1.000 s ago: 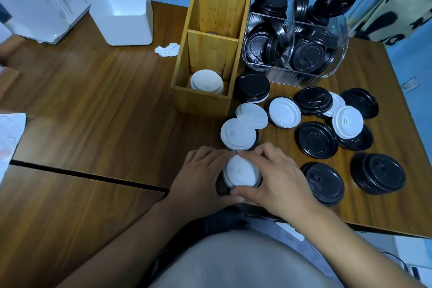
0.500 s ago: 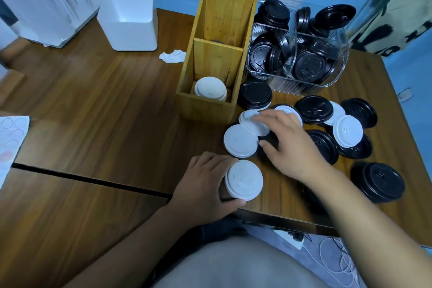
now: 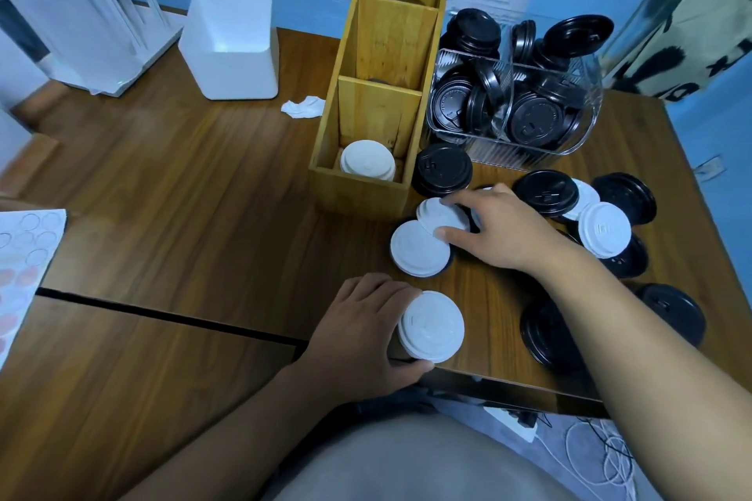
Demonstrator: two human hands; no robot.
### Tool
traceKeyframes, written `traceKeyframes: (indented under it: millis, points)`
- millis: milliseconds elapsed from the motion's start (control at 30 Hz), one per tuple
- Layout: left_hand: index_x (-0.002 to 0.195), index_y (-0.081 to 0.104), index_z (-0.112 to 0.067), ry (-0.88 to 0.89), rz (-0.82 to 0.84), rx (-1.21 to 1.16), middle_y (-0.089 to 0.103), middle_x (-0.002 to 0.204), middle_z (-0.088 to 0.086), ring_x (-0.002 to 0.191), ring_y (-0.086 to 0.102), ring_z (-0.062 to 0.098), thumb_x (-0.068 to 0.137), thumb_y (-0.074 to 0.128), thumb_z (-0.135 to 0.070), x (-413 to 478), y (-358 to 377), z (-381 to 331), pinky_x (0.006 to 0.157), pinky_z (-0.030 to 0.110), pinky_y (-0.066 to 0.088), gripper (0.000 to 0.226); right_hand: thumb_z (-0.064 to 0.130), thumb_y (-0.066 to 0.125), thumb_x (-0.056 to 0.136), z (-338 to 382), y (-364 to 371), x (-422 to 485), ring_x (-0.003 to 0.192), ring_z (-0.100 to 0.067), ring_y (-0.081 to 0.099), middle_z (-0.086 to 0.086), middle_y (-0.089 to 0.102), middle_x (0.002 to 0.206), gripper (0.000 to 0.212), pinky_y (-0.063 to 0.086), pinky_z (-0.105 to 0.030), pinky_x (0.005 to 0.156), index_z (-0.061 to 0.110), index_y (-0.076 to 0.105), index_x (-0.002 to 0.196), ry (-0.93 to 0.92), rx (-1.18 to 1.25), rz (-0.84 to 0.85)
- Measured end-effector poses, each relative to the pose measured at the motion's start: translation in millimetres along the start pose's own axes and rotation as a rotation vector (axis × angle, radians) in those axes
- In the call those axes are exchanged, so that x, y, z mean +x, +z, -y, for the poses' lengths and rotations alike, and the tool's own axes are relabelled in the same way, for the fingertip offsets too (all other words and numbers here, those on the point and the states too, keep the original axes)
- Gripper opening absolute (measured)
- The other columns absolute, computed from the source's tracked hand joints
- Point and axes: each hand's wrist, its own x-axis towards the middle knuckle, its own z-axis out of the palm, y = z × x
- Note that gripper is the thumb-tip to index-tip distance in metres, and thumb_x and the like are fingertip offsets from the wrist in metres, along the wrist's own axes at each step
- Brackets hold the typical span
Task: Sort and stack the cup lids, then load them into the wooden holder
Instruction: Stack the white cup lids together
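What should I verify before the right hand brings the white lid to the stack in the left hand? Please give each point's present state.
1. Right hand pinches the tilted white lid: ok.
2. Left hand holds the white stack: ok.
3. Stack top uncovered: ok.
4. Only one lid pinched: cannot tell.
5. Tilted lid free of the flat white lid: not ok, it overlaps it.
6. Wooden holder front compartment has room: ok.

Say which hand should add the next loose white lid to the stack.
Right hand: its fingers pinch the loose round white plastic lid. Left hand is busy gripping the stack of white lids.
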Motion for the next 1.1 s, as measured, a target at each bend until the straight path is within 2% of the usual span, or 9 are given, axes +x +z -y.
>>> traceKeyframes:
  millis: [100, 200, 333, 400, 500, 600, 733, 867, 1100]
  points:
    - [0.132, 0.059, -0.020, -0.003, -0.005, -0.019, 0.061, 0.130, -0.008, 0.125, 0.052, 0.013, 0.075, 0.073, -0.066, 2, 4, -7, 0.106, 0.031, 0.040, 0.074, 0.066, 0.064, 0.084, 11, 3, 0, 0.105, -0.015, 0.044, 0.011, 0.066, 0.114, 0.061, 0.049, -0.040, 0.087, 0.036, 0.052, 0.136, -0.019, 0.057, -0.026]
    - [0.133, 0.058, -0.023, -0.027, 0.006, -0.011, 0.061, 0.133, -0.010, 0.126, 0.051, 0.011, 0.076, 0.071, -0.068, 6, 8, -14, 0.108, 0.028, 0.037, 0.075, 0.066, 0.069, 0.079, 17, -2, -13, 0.104, -0.009, 0.041, 0.017, 0.064, 0.116, 0.066, 0.043, -0.033, 0.078, 0.039, 0.049, 0.136, 0.009, 0.122, -0.099]
    - [0.137, 0.054, -0.026, -0.101, 0.008, 0.006, 0.059, 0.136, -0.011, 0.125, 0.050, 0.010, 0.071, 0.072, -0.073, 16, 14, -19, 0.105, 0.029, 0.039, 0.083, 0.069, 0.071, 0.074, 17, -11, -60, 0.103, -0.007, 0.044, 0.025, 0.057, 0.110, 0.064, 0.039, -0.028, 0.076, 0.043, 0.053, 0.130, 0.113, 0.234, -0.199]
    - [0.139, 0.054, -0.025, -0.134, 0.003, 0.017, 0.060, 0.134, -0.011, 0.122, 0.050, 0.011, 0.068, 0.073, -0.075, 19, 16, -19, 0.101, 0.031, 0.041, 0.089, 0.074, 0.067, 0.072, 19, -7, -89, 0.101, -0.007, 0.047, 0.026, 0.055, 0.107, 0.063, 0.043, -0.030, 0.077, 0.047, 0.053, 0.127, 0.139, 0.222, -0.209]
    - [0.140, 0.052, -0.024, -0.156, -0.013, 0.016, 0.062, 0.131, -0.011, 0.120, 0.051, 0.012, 0.066, 0.072, -0.077, 20, 20, -19, 0.098, 0.033, 0.041, 0.093, 0.083, 0.057, 0.071, 28, 9, -119, 0.101, -0.009, 0.048, 0.023, 0.053, 0.104, 0.071, 0.049, -0.033, 0.080, 0.048, 0.053, 0.132, 0.159, 0.134, -0.197]
    - [0.139, 0.053, -0.022, -0.151, -0.025, 0.021, 0.063, 0.129, -0.010, 0.119, 0.052, 0.013, 0.067, 0.069, -0.078, 18, 23, -17, 0.097, 0.033, 0.040, 0.093, 0.088, 0.049, 0.070, 35, 28, -126, 0.100, -0.011, 0.048, 0.020, 0.053, 0.103, 0.078, 0.046, -0.031, 0.079, 0.046, 0.056, 0.135, 0.157, 0.066, -0.176]
    - [0.138, 0.054, -0.022, -0.139, -0.022, 0.029, 0.063, 0.128, -0.010, 0.118, 0.052, 0.013, 0.068, 0.072, -0.074, 18, 25, -15, 0.095, 0.028, 0.034, 0.089, 0.086, 0.049, 0.069, 41, 43, -123, 0.096, -0.015, 0.050, 0.015, 0.047, 0.100, 0.079, 0.046, -0.033, 0.075, 0.043, 0.058, 0.134, 0.138, 0.002, -0.179]
    - [0.135, 0.055, -0.023, -0.129, -0.042, 0.018, 0.063, 0.127, -0.011, 0.118, 0.052, 0.013, 0.067, 0.073, -0.071, 18, 25, -16, 0.095, 0.029, 0.036, 0.085, 0.087, 0.049, 0.069, 44, 45, -119, 0.097, -0.015, 0.050, 0.014, 0.044, 0.100, 0.077, 0.047, -0.034, 0.076, 0.045, 0.057, 0.134, 0.152, 0.009, -0.169]
    - [0.129, 0.056, -0.026, -0.126, -0.041, -0.002, 0.062, 0.124, -0.012, 0.116, 0.052, 0.012, 0.067, 0.073, -0.070, 18, 23, -16, 0.094, 0.028, 0.036, 0.079, 0.084, 0.062, 0.066, 46, 43, -108, 0.101, -0.013, 0.048, 0.013, 0.035, 0.103, 0.077, 0.037, -0.031, 0.076, 0.043, 0.051, 0.131, 0.196, 0.085, -0.013]
